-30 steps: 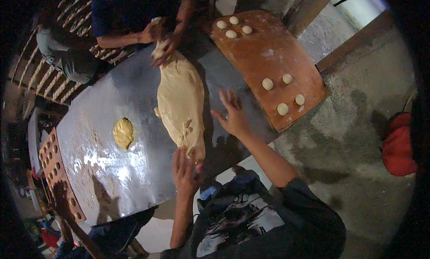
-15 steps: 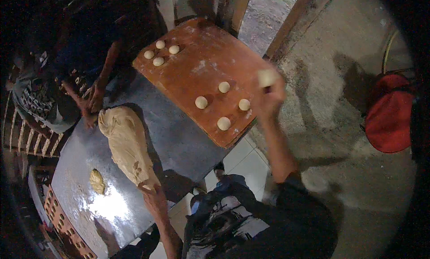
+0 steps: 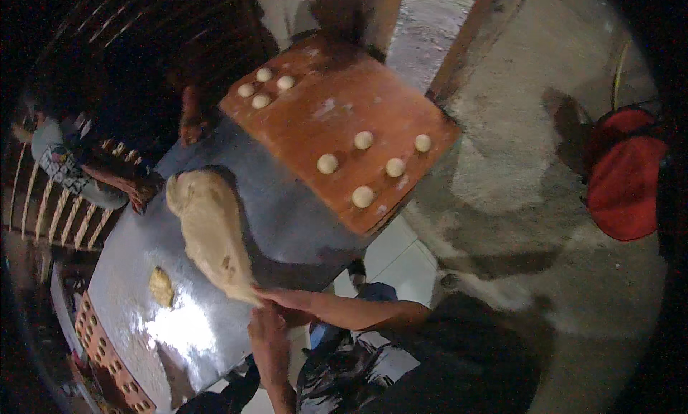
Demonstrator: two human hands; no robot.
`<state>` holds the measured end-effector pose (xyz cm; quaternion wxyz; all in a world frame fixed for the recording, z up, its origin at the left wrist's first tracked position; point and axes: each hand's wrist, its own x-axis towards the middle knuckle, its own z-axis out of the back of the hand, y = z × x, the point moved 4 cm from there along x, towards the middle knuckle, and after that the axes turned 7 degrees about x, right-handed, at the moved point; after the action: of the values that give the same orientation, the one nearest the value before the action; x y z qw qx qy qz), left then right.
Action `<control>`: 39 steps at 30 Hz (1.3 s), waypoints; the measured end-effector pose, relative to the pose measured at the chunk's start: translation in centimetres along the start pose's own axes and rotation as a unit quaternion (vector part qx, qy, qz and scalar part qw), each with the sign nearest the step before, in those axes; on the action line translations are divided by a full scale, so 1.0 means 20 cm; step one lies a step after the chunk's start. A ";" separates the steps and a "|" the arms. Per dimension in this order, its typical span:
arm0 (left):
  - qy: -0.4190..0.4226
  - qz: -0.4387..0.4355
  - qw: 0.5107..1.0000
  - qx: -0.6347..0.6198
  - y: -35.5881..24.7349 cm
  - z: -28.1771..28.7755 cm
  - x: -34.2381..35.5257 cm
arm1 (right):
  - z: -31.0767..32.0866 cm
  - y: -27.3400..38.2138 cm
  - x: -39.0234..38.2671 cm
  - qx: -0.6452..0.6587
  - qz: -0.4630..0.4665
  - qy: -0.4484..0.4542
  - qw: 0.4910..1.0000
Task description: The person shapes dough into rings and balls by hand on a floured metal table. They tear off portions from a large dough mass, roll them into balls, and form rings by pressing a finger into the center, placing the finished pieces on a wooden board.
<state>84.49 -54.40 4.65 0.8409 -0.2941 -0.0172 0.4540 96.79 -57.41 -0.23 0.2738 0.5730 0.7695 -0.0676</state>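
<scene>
A long, pale lump of dough (image 3: 211, 231) lies on the grey tabletop, its narrow end toward me. My left hand (image 3: 266, 329) is closed around that near end. My right hand (image 3: 287, 299) meets it there, with its fingers closed on the dough's tip; the two hands overlap and partly hide each other's grip. Up and to the right, an orange-brown board (image 3: 322, 127) carries two groups of round dough balls. One dough ball (image 3: 422, 143) sits near the board's right corner, close to several others.
Across the table at the left are other people's hands (image 3: 143, 192). A small yellowish lump (image 3: 162, 288) lies beside a bright glare on the table. At the lower left stands a tray (image 3: 107, 364) with rows of small round pieces. A red bag-like object (image 3: 627, 174) is at the far right.
My right hand has set a dough ball on the board's right corner and come back to the dough lump beside my left hand. The other people's hands have shifted a little.
</scene>
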 end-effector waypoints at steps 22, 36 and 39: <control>-0.141 -0.430 0.888 -0.087 0.18 0.09 0.50 | -0.20 -0.13 -0.42 -0.714 0.376 -0.284 0.518; -0.114 -0.324 0.931 -0.124 0.18 0.27 0.27 | 0.38 0.52 -0.01 -0.773 0.306 -0.427 0.355; -0.179 -0.335 0.922 -0.072 0.10 0.32 0.31 | 0.07 0.36 0.20 -0.755 0.375 -0.337 0.420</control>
<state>84.82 -45.65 7.42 0.9033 -0.2451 -0.2974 0.1885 103.04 -52.30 -1.83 0.8320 0.2996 0.0667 0.4620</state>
